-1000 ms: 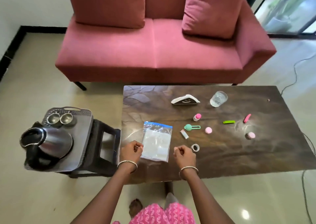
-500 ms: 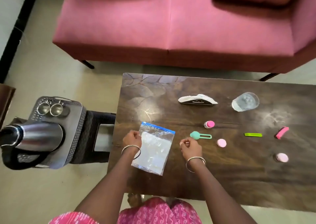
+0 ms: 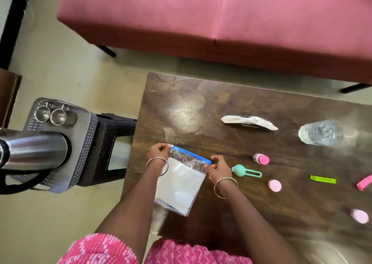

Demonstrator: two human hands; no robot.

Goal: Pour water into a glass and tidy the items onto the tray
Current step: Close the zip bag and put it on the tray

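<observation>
Glass [image 3: 321,133] with water stands near the table's [image 3: 231,102] far right, apart from both hands. Tray [image 3: 80,142] sits on a dark stool [image 3: 108,142] off the table's left edge; steel kettle [image 3: 34,151] on its near part, two small steel cups [image 3: 50,114] at its far end. Clear zip bag [image 3: 181,183] with blue strip lies at the table's left near edge, top lifted. Left hand [image 3: 159,153] pinched shut on the bag's top left corner, right hand [image 3: 218,170] pinched shut on the top right corner; bangle on each wrist. Just right of the right hand: teal scoop [image 3: 243,172], small pink-capped bottle [image 3: 261,159], pink round lid [image 3: 274,185]. Further right: green clip [image 3: 323,179], pink clip [image 3: 364,184] at frame edge, second pink round piece [image 3: 360,216]. White napkin holder [image 3: 248,122] toward the far edge, left of the glass. Pink sofa [image 3: 201,21] beyond the table.
</observation>
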